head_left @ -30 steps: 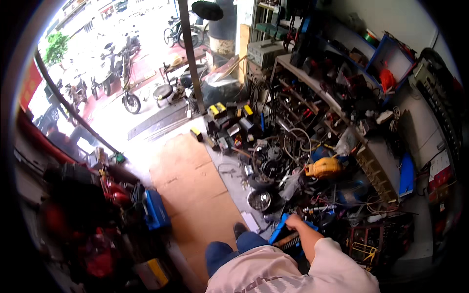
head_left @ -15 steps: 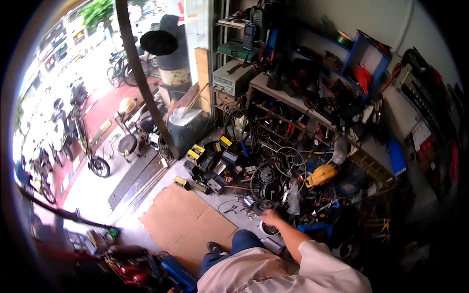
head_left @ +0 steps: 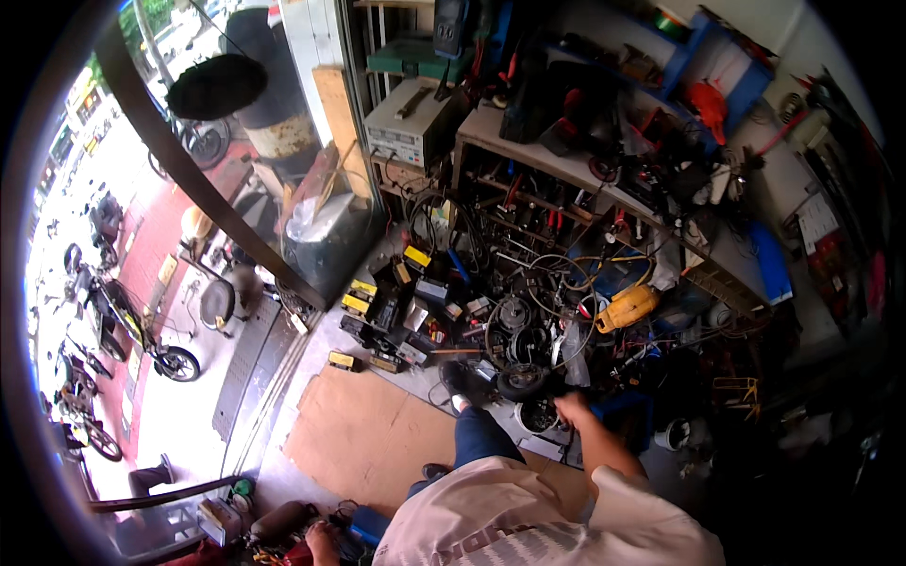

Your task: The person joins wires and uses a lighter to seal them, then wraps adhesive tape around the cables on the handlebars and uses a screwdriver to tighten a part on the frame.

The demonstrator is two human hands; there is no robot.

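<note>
My right arm reaches forward, and my right hand (head_left: 572,407) is at the right side of a small white bucket (head_left: 522,415) with dark parts inside. Its fingers are too small and blurred to show whether they grip the rim. A small dark wheel (head_left: 521,381) lies just beyond the bucket. At the lower left, my left hand (head_left: 322,541) is low beside a red machine (head_left: 294,553), near a blue object (head_left: 369,524); its fingers cannot be made out. My feet straddle the edge of a flat cardboard sheet (head_left: 354,424), one shoe (head_left: 456,379) forward beside the bucket.
Yellow-and-black batteries (head_left: 359,300) cluster ahead on the floor, beside heaped wheels, cables and a yellow casing (head_left: 625,308). A cluttered workbench (head_left: 557,170) runs along the far right. A dark post (head_left: 203,198) stands at the open shopfront, with parked motorbikes (head_left: 118,311) outside.
My right hand has shifted right and now sits at the bucket's right side. One foot has stepped forward off the cardboard. My left hand has come into view, and the whole view has turned.
</note>
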